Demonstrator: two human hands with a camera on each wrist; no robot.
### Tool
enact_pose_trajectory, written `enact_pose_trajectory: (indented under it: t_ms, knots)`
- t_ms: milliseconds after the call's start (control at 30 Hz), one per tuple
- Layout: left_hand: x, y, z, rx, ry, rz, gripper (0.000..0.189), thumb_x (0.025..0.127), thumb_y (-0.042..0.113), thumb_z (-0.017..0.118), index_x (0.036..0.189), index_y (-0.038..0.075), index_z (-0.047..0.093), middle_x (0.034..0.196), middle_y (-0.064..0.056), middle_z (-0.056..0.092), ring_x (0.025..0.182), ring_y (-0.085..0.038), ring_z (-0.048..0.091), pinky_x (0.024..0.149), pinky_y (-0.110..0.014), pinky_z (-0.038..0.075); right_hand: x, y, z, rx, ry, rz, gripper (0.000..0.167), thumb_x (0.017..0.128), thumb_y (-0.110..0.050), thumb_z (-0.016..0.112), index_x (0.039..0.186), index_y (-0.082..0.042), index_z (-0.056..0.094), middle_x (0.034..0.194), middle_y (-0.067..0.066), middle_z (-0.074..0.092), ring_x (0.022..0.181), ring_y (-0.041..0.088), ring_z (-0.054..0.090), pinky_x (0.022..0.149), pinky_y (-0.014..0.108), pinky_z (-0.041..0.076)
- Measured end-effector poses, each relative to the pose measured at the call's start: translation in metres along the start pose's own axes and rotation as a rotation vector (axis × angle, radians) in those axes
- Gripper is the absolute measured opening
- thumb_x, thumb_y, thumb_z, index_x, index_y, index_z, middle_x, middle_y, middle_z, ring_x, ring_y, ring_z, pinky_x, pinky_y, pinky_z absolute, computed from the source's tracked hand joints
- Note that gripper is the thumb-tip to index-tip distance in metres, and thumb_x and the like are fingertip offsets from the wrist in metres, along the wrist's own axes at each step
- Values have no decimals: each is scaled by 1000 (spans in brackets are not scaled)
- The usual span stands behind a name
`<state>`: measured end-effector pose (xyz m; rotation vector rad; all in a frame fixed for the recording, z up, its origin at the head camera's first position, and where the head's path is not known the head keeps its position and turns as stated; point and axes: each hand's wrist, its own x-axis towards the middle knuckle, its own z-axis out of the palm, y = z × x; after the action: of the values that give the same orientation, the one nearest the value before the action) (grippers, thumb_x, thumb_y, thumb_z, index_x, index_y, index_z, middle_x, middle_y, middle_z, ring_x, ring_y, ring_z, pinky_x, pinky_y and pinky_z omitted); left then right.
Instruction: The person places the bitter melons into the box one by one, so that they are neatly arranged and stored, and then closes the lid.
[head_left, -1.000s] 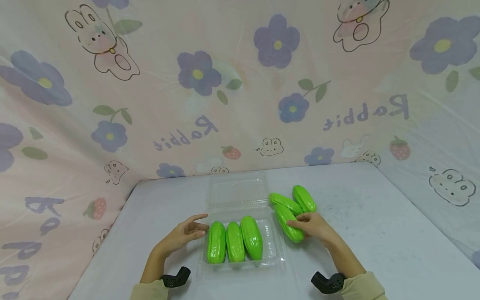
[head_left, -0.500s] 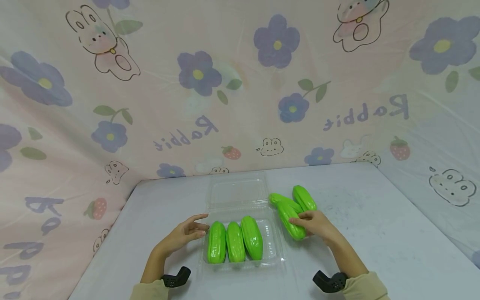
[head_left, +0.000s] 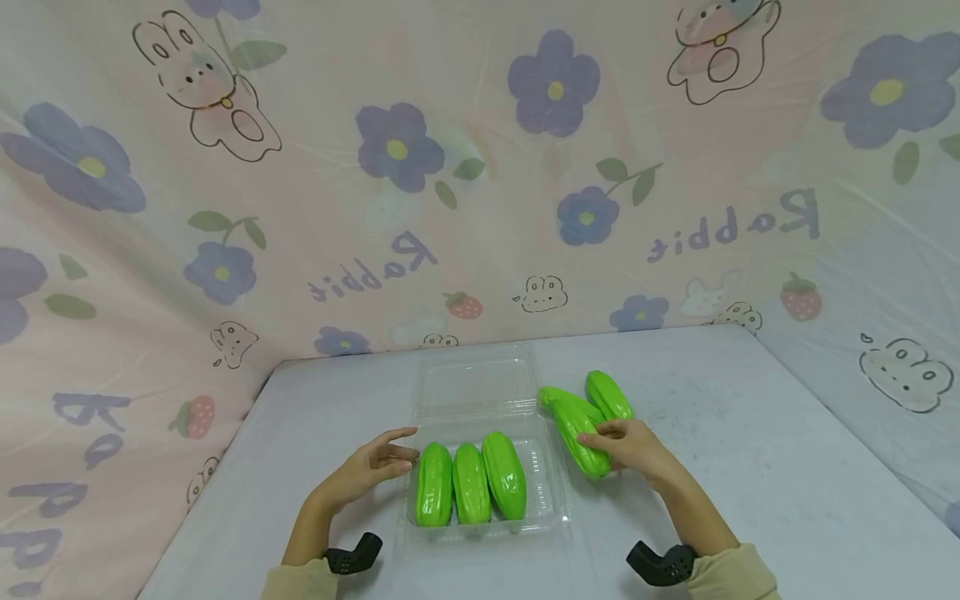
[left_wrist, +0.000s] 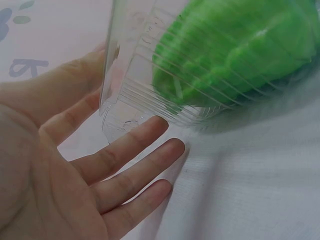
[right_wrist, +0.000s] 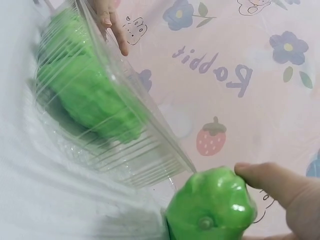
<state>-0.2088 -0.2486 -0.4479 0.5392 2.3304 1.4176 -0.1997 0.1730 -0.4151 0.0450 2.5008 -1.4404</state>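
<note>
In the head view my right hand [head_left: 633, 447] pinches a plump green bitter melon [head_left: 576, 429] just right of the clear plastic box [head_left: 555, 492]. The right wrist view shows the lumpy end of this bitter melon [right_wrist: 212, 205], with my thumb [right_wrist: 265, 177] against its side. Three similar bitter melons [head_left: 471, 483] lie side by side in the box, which has a strip of bare bottom at its right. My left hand [head_left: 367, 467] is at the box's left rim, fingers extended and holding nothing; whether they touch the plastic I cannot tell.
The box's clear lid [head_left: 474, 385] lies folded back behind it. Another bitter melon [head_left: 607, 396] lies beyond my right hand, and one more is partly hidden under the held one. A printed rabbit-and-flower cloth [head_left: 480, 208] hangs behind the white table [head_left: 750, 467].
My right hand has shifted the near bitter melon slightly up and away, so it now overlaps the one behind it. The left hand and the box have stayed put.
</note>
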Motion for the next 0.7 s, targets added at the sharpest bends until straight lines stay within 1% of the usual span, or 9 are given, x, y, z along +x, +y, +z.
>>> enact_pose_trajectory:
  t_ms: [133, 267, 433, 567, 700]
  knots:
    - [0, 0, 0, -2, 1, 3, 62, 98, 26, 57, 151, 8, 29, 137, -28, 52, 127, -43, 52, 103, -52, 48, 0, 0, 0, 11, -7, -7, 68, 89, -32, 67, 132, 16, 46, 126, 31, 58, 96, 20, 64, 73, 30, 56]
    - [0, 0, 1, 4, 5, 2, 62, 98, 26, 57, 151, 8, 29, 137, -28, 53, 127, -42, 53, 103, -52, 48, 0, 1, -1, 10, -14, -8, 68, 90, -31, 67, 133, 16, 44, 129, 32, 57, 103, 25, 64, 77, 32, 57]
    - [0, -1, 1, 9, 9, -1, 62, 98, 25, 57, 150, 8, 30, 137, -28, 54, 126, -42, 53, 103, -53, 47, 0, -1, -2, 7, -31, -11, 68, 91, -30, 64, 135, 16, 42, 133, 33, 52, 111, 32, 60, 83, 36, 57]
    - [0, -1, 0, 12, 11, -7, 61, 97, 26, 57, 150, 9, 30, 136, -27, 54, 126, -42, 54, 103, -53, 48, -1, -3, -2, 29, -48, -13, 68, 92, -29, 62, 137, 17, 39, 137, 35, 48, 116, 36, 57, 85, 37, 56]
    - [0, 0, 0, 13, 14, -9, 61, 97, 26, 57, 150, 9, 31, 136, -27, 54, 126, -41, 54, 103, -53, 48, -2, -4, -1, 53, -63, -17, 67, 93, -28, 61, 137, 17, 37, 137, 35, 47, 117, 35, 57, 85, 37, 55]
